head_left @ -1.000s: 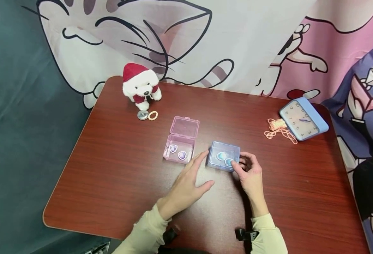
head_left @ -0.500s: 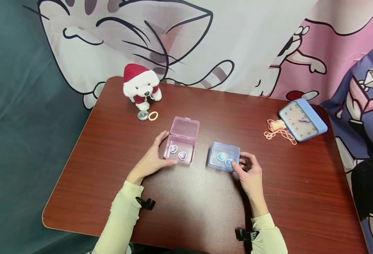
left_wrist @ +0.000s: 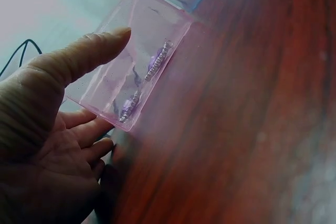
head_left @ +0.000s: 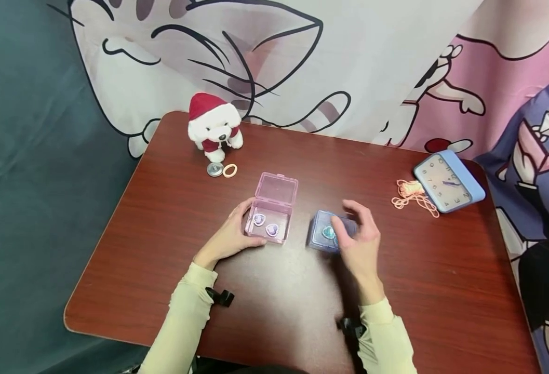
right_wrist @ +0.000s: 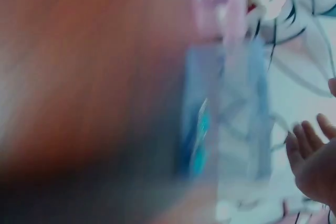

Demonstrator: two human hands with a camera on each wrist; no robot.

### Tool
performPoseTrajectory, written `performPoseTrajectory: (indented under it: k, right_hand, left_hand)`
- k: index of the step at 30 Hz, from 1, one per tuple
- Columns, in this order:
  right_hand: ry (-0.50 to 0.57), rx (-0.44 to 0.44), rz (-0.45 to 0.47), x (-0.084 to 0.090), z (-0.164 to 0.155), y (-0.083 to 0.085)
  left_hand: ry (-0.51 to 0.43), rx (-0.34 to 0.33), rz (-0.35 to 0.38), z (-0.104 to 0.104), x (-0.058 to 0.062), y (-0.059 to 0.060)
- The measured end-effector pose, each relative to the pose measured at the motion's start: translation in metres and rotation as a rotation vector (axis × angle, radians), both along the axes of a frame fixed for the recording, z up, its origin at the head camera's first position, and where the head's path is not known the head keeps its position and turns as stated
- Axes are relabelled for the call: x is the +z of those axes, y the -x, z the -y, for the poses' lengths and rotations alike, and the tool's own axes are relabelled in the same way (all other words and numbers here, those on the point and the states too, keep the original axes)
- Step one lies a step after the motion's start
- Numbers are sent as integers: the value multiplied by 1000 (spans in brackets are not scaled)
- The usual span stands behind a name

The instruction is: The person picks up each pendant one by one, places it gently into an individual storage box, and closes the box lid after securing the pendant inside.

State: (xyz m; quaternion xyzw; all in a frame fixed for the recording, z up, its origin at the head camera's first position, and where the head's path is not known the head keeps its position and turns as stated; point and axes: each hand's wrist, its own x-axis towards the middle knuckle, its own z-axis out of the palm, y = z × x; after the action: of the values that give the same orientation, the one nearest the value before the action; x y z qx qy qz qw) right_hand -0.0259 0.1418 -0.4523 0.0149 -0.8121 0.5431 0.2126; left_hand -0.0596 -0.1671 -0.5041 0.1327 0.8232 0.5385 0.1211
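In the head view, an open pink clear plastic box [head_left: 281, 213] holds two purple heart-shaped ornaments [head_left: 272, 230] with beaded edges. My left hand [head_left: 227, 238] grips its left side, the thumb along the near wall and the fingers at the far left corner. A closed blue clear box [head_left: 317, 240] stands to the right, with blue-green ornaments [head_left: 329, 232] inside, one partly hidden. Over its right side hovers my right hand [head_left: 362, 246], thumb and fingers spread apart. The right wrist view is blurred, but the fingers [right_wrist: 310, 153] look apart from the blue box.
A white plush dog [head_left: 214, 127] in a red hat sits at the back left. By it lie a grey metal disc [head_left: 215, 169] and a pale ring [head_left: 229, 170]. A blue clock [head_left: 447, 182] and peach cord [head_left: 411, 192] lie at the right.
My left hand has swung left from between the boxes to the pink box's left side. My right hand has let go of the blue box and lifted over it.
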Motion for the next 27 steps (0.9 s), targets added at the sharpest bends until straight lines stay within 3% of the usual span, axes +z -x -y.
performPoseTrajectory:
  k: [3, 6, 14, 19, 27]
  right_hand:
    - [180, 137, 125, 12, 28, 15]
    - [311, 219, 267, 20, 52, 28]
    - [308, 210, 511, 19, 88, 55]
    - [433, 188, 565, 11, 98, 63]
    - [628, 136, 522, 8, 102, 62]
  left_hand:
    - [-2, 0, -3, 2, -1, 0]
    - [6, -5, -13, 3, -1, 0]
    - [29, -3, -22, 5, 0, -1]
    - [31, -4, -32, 6, 1, -2]
    - [38, 9, -35, 6, 1, -2]
